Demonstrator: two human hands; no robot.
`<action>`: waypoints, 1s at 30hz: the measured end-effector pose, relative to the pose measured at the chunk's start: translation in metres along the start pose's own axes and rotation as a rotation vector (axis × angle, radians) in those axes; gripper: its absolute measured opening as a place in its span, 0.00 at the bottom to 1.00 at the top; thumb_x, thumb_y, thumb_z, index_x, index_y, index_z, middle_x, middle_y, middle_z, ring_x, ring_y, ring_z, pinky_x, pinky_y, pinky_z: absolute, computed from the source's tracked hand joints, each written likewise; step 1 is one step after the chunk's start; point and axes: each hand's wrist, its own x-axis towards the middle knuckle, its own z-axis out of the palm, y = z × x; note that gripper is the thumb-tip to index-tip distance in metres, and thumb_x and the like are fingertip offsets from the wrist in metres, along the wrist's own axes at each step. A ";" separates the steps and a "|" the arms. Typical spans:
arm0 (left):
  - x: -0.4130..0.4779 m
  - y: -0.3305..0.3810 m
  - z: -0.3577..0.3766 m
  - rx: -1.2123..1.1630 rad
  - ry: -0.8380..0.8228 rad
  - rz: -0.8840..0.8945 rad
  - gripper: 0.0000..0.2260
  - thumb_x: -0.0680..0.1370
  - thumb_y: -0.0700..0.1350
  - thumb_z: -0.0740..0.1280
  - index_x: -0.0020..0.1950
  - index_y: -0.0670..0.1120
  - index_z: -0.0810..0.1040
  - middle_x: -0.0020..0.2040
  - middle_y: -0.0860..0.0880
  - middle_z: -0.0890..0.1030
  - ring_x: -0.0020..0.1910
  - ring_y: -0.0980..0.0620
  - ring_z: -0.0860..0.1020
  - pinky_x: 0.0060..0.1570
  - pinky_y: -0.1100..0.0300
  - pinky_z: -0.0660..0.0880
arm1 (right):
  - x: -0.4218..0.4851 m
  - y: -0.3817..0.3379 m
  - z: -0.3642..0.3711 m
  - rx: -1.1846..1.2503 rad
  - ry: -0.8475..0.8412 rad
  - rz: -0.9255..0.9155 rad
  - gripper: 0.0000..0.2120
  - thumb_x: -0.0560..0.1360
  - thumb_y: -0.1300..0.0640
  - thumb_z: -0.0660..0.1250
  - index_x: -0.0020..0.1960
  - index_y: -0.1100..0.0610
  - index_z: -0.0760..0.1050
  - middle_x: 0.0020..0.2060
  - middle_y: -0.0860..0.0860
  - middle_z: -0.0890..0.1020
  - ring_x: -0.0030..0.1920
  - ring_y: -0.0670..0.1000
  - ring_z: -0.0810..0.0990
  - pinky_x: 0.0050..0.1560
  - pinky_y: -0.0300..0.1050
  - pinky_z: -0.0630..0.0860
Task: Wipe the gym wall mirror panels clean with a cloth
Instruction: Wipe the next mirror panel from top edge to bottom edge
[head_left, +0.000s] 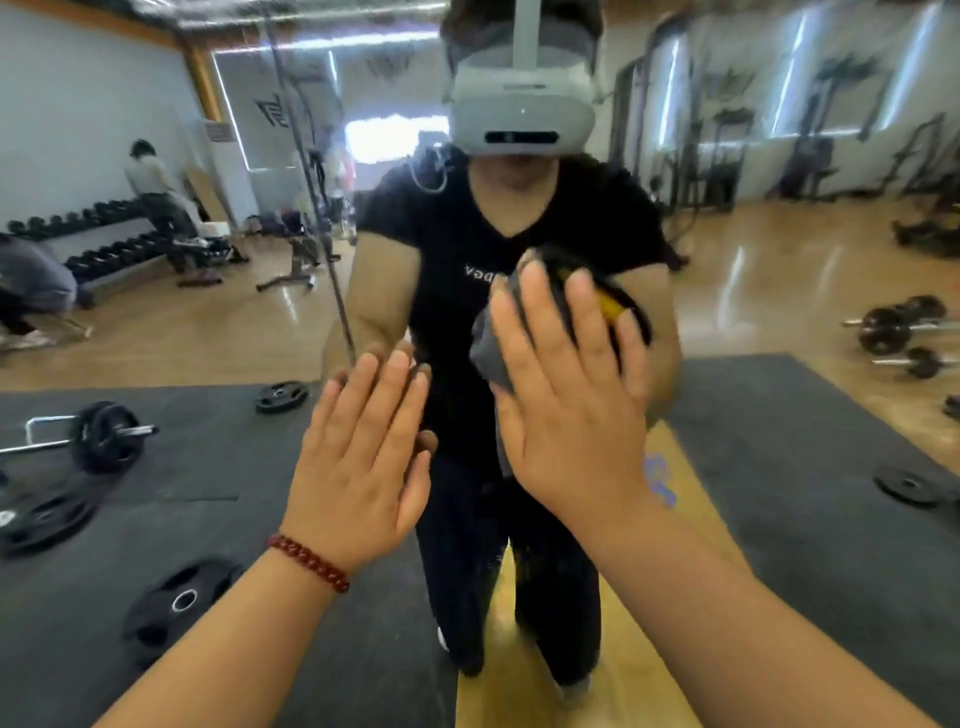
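The wall mirror fills the view, upright, its glass hazy and streaked, with a vertical seam between panels left of centre. A grey cloth lies flat against the glass near the middle, bunched, one corner hanging down.

dark rubber floor mats over glossy wooden floor | black round weight plates lying flat on mat | loaded barbell left | dumbbell rack along far-left wall | small barbells right
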 end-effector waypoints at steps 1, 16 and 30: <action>-0.002 -0.007 0.000 0.000 -0.008 0.041 0.31 0.79 0.47 0.59 0.80 0.41 0.52 0.81 0.47 0.45 0.80 0.46 0.46 0.78 0.49 0.45 | -0.016 -0.011 0.008 -0.011 -0.036 -0.093 0.28 0.82 0.50 0.57 0.80 0.51 0.56 0.79 0.49 0.55 0.79 0.54 0.54 0.77 0.54 0.49; -0.037 -0.020 0.003 -0.121 -0.041 -0.003 0.27 0.82 0.49 0.56 0.78 0.38 0.57 0.78 0.41 0.55 0.80 0.46 0.45 0.78 0.47 0.43 | -0.106 -0.059 0.039 -0.059 -0.142 -0.121 0.32 0.80 0.50 0.59 0.81 0.49 0.50 0.79 0.49 0.56 0.80 0.54 0.51 0.77 0.55 0.49; -0.080 -0.008 0.040 -0.003 0.117 0.074 0.28 0.80 0.47 0.58 0.77 0.37 0.58 0.77 0.42 0.57 0.80 0.44 0.49 0.78 0.45 0.47 | -0.093 -0.057 0.051 0.005 0.057 -0.234 0.27 0.80 0.52 0.59 0.79 0.52 0.61 0.77 0.49 0.62 0.78 0.52 0.59 0.75 0.55 0.56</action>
